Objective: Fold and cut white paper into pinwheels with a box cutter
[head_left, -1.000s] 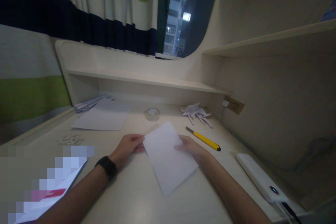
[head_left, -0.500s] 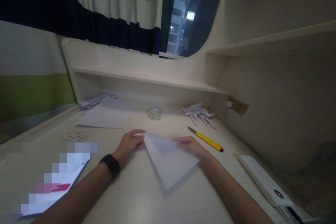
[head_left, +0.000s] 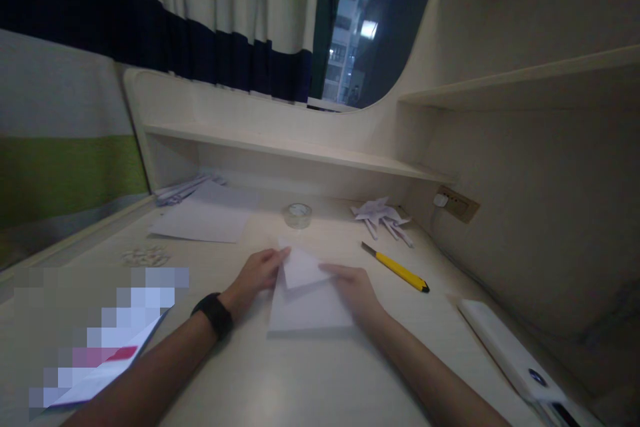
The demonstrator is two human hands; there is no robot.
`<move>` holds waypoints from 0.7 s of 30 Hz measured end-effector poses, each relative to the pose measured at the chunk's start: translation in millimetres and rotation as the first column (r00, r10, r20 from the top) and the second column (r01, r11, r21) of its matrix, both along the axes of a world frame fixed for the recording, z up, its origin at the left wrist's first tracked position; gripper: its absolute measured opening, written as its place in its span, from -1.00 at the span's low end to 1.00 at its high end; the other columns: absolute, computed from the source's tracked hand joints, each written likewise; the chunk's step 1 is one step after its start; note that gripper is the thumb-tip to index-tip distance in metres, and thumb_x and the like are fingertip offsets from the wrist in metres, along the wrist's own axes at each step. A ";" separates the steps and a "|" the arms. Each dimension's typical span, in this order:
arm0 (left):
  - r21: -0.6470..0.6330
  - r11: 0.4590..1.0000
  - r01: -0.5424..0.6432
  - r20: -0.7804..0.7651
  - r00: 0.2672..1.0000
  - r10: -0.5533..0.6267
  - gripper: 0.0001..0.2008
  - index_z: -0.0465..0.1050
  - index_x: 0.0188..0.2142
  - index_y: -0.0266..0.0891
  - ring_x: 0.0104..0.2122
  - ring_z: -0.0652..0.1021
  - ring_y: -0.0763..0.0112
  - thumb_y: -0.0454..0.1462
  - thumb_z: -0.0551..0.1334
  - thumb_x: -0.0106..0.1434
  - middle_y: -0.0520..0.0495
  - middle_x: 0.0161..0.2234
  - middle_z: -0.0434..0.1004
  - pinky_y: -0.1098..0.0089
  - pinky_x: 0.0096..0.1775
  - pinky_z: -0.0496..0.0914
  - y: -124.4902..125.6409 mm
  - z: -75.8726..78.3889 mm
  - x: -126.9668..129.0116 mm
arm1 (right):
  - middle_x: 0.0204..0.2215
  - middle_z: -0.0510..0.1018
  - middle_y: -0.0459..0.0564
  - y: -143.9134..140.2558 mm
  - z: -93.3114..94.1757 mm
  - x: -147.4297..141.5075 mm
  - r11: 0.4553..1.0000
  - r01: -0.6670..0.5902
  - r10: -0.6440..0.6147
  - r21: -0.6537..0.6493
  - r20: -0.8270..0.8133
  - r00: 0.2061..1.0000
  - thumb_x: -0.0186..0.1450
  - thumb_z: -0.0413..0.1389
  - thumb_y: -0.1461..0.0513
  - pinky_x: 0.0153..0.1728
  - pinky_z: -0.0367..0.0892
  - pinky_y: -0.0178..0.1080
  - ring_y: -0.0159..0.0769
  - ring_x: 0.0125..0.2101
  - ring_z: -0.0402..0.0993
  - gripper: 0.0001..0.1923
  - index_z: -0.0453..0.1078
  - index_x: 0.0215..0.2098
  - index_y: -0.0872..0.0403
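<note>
A white sheet of paper (head_left: 313, 310) lies on the desk between my hands, with a flap of it folded over at the upper part. My left hand (head_left: 257, 279), a black watch on its wrist, pinches the paper's left edge near the fold. My right hand (head_left: 354, 283) has its fingers on the right side of the flap, with the index finger pointing left along it; its other fingers are partly hidden. Beyond the paper stands a roll of clear tape (head_left: 298, 216). To the right lies a yellow utility knife (head_left: 400, 270).
White paper sheets (head_left: 205, 213) lie at the back left beside rolled paper sticks (head_left: 187, 190). Folded paper pinwheels (head_left: 380, 213) rest at the back right. Small pale pieces (head_left: 145, 256) sit in a pile on the left. A white device (head_left: 507, 343) lies along the right wall.
The paper has turned from a corner-down position to one with its straight edge facing me, and its flap now shows on top. My right hand has shifted slightly left and down.
</note>
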State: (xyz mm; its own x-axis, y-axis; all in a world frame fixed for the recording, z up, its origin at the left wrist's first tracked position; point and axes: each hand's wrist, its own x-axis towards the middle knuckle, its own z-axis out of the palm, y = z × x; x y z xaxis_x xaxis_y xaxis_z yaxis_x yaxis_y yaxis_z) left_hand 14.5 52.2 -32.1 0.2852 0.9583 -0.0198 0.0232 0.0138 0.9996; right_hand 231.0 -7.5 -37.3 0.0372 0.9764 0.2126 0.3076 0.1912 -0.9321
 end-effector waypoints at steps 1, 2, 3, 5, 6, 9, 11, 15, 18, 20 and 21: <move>0.039 0.999 0.006 -0.020 1.000 -0.006 -0.58 0.39 -0.44 -0.30 -0.51 0.45 0.42 0.07 0.24 0.07 -0.01 -0.50 0.43 0.46 -0.51 0.28 -0.8 -1.2 0.6 | -0.20 0.60 -0.06 -1.2 0.9 -1.0 1.000 -0.019 0.019 0.014 0.022 1.000 0.06 -0.01 0.32 -0.17 0.38 -0.12 -0.15 -0.23 0.51 -0.59 0.55 -0.20 0.00; 0.076 0.997 0.005 -0.033 0.999 -0.002 -0.59 0.38 -0.48 -0.30 -0.55 0.41 0.45 0.05 0.25 0.07 0.02 -0.53 0.40 0.48 -0.54 0.23 -1.3 -2.2 1.0 | -0.18 0.60 -0.06 -2.1 2.3 -1.3 0.998 -0.050 0.049 0.024 0.039 0.998 0.07 0.01 0.31 -0.13 0.36 -0.10 -0.14 -0.21 0.51 -0.61 0.55 -0.19 -0.01; 0.114 0.993 -0.008 -0.051 0.999 0.014 -0.60 0.38 -0.50 -0.30 -0.57 0.38 0.46 0.04 0.24 0.07 0.04 -0.56 0.38 0.48 -0.56 0.19 -1.7 -2.7 1.0 | -0.16 0.59 -0.05 -2.8 3.9 -1.0 0.995 -0.096 0.094 0.031 0.049 0.994 0.08 0.06 0.30 -0.09 0.33 -0.09 -0.13 -0.17 0.49 -0.64 0.55 -0.18 -0.02; 0.180 0.982 -0.052 -0.071 0.995 0.066 -0.59 0.37 -0.54 -0.29 -0.58 0.35 0.45 0.04 0.22 0.10 0.04 -0.58 0.36 0.47 -0.56 0.16 -2.2 -1.4 0.6 | -0.09 0.55 -0.03 -3.4 7.5 1.2 0.978 -0.207 0.206 0.033 0.017 0.978 0.04 0.20 0.26 -0.02 0.28 -0.07 -0.08 -0.08 0.44 -0.61 0.52 -0.13 -0.02; 0.207 0.976 -0.068 -0.072 0.994 0.085 -0.59 0.37 -0.55 -0.29 -0.57 0.36 0.44 0.03 0.21 0.11 0.03 -0.57 0.37 0.46 -0.55 0.17 -2.6 0.2 0.4 | -0.05 0.53 -0.02 -3.2 9.0 2.5 0.965 -0.261 0.262 0.026 -0.032 0.965 -0.01 0.27 0.24 -0.01 0.27 -0.07 -0.06 -0.04 0.41 -0.52 0.49 -0.08 -0.03; 0.271 0.961 -0.057 -0.096 0.992 0.086 -0.60 0.36 -0.55 -0.29 -0.54 0.35 0.43 0.02 0.18 0.14 0.02 -0.56 0.37 0.45 -0.51 0.20 -6.4 6.7 2.6 | 0.02 0.46 0.03 -2.1 10.6 4.3 0.944 -0.329 0.312 -0.010 -0.287 0.905 -0.06 0.34 0.19 -0.05 0.28 -0.10 -0.09 -0.02 0.39 -0.28 0.34 0.09 -0.05; 0.293 0.956 0.015 -0.129 0.991 0.024 -0.60 0.33 -0.55 -0.28 -0.54 0.34 0.43 0.01 0.15 0.17 0.04 -0.58 0.33 0.45 -0.50 0.19 -12.2 9.4 7.2 | -0.02 0.48 0.05 -1.7 9.0 2.2 0.949 -0.311 0.257 -0.054 -0.440 0.861 0.01 0.32 0.15 -0.11 0.30 -0.15 -0.15 -0.10 0.44 -0.29 0.27 0.13 -0.05; 0.345 0.907 0.240 -0.243 0.957 -0.161 -0.62 0.28 -0.53 -0.26 -0.52 0.32 0.45 -0.03 0.08 0.25 0.07 -0.56 0.29 0.47 -0.49 0.17 -28.5 6.6 21.4 | -0.27 0.57 0.02 -4.5 5.1 -7.9 0.940 -0.276 0.116 -0.199 -0.576 0.809 0.04 0.30 0.11 -0.36 0.33 -0.26 -0.26 -0.38 0.50 -0.36 0.28 0.07 0.00; 0.380 0.859 0.343 -0.339 0.916 -0.216 -0.65 0.28 -0.52 -0.26 -0.50 0.32 0.45 -0.07 0.07 0.28 0.07 -0.54 0.30 0.47 -0.48 0.16 -38.9 0.3 30.4 | -0.39 0.58 -0.02 -8.4 6.0 -14.1 0.927 -0.262 0.051 -0.268 -0.602 0.797 0.02 0.31 0.14 -0.46 0.30 -0.29 -0.30 -0.50 0.47 -0.38 0.29 0.03 0.02; 0.396 0.845 0.358 -0.356 0.909 -0.218 -0.68 0.28 -0.51 -0.25 -0.49 0.33 0.46 -0.10 0.08 0.28 0.07 -0.53 0.32 0.48 -0.47 0.17 -43.4 -3.7 33.9 | -0.42 0.58 -0.03 -10.1 8.2 -15.6 0.930 -0.243 0.034 -0.275 -0.594 0.804 -0.03 0.32 0.19 -0.48 0.30 -0.29 -0.29 -0.54 0.46 -0.37 0.29 0.01 0.04; 0.401 0.845 0.355 -0.356 0.910 -0.213 -0.70 0.28 -0.49 -0.25 -0.49 0.34 0.46 -0.11 0.08 0.28 0.07 -0.52 0.33 0.48 -0.47 0.17 -45.1 -5.4 35.0 | -0.43 0.58 -0.03 -10.3 9.5 -15.6 0.934 -0.225 0.022 -0.276 -0.584 0.811 -0.05 0.33 0.21 -0.49 0.31 -0.28 -0.29 -0.54 0.46 -0.35 0.29 0.00 0.05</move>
